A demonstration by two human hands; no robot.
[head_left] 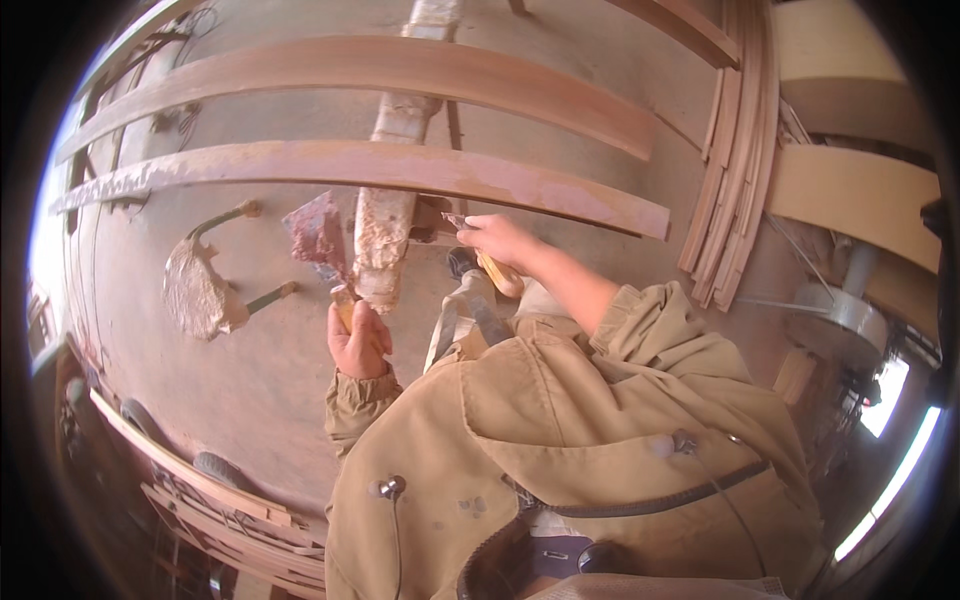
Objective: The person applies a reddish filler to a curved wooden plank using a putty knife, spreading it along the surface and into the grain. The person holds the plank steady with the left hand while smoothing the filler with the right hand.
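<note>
My left hand [358,345] is closed round the wooden handle of a wide scraper. Its blade carries a thick heap of reddish-purple putty [316,230]. My right hand [503,243] grips a putty knife [502,276] with a yellowish wooden handle; its small blade points toward the near edge of a long wooden board [300,160]. Pale pink patches of filler cover much of that board's face. Under it runs a narrow support beam [382,240], crusted with dried material. The scraper stands left of this beam, and my right hand is to its right.
A second long board [390,65] lies beyond the first. Stacked planks [735,150] are at the right, beside a machine with a broad tan band [850,195]. Left on the floor is a crusted stool-like thing [198,290] with green legs. More planks [190,480] lie lower left.
</note>
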